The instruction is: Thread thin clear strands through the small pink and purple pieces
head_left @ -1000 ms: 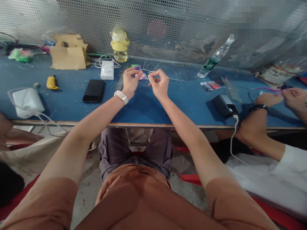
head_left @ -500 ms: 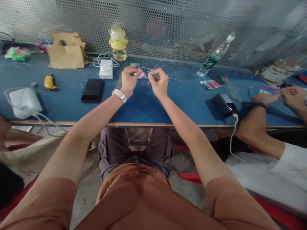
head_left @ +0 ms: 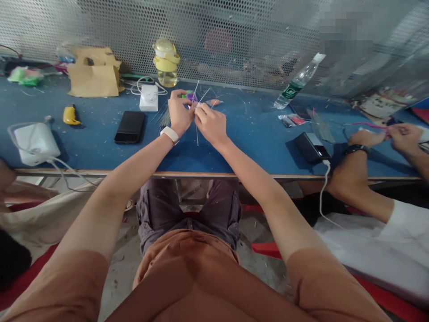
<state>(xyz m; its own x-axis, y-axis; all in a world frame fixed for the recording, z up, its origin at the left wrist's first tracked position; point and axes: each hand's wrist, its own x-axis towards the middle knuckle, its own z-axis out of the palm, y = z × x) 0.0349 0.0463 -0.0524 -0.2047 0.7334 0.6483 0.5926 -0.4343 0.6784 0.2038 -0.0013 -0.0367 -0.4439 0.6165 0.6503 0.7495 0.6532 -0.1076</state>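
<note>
Thin pale wires [head_left: 204, 93] stick out from between my two hands, some pointing up and one hanging down. My left hand [head_left: 180, 112], with a white band at its wrist, pinches the wires between thumb and fingertips. Close against it, my right hand [head_left: 211, 121] has its fingers closed on the wires as well. Just behind the fingertips lies a small purple and green packet [head_left: 191, 95], partly hidden. A bundle of thin wires [head_left: 165, 117] rests on the table left of my left hand.
Behind my hands stand a yellow-lidded bottle [head_left: 166, 65] and a white charger [head_left: 149, 98]. A black phone-like block [head_left: 129, 127] and a yellow-handled cutter [head_left: 70, 115] lie left. A water bottle [head_left: 295, 87] and black power bank [head_left: 312, 148] stand right, near another person's hands [head_left: 402, 134].
My right hand has moved left until it meets my left hand. The wires, stretched sideways between the hands before, now point up and down.
</note>
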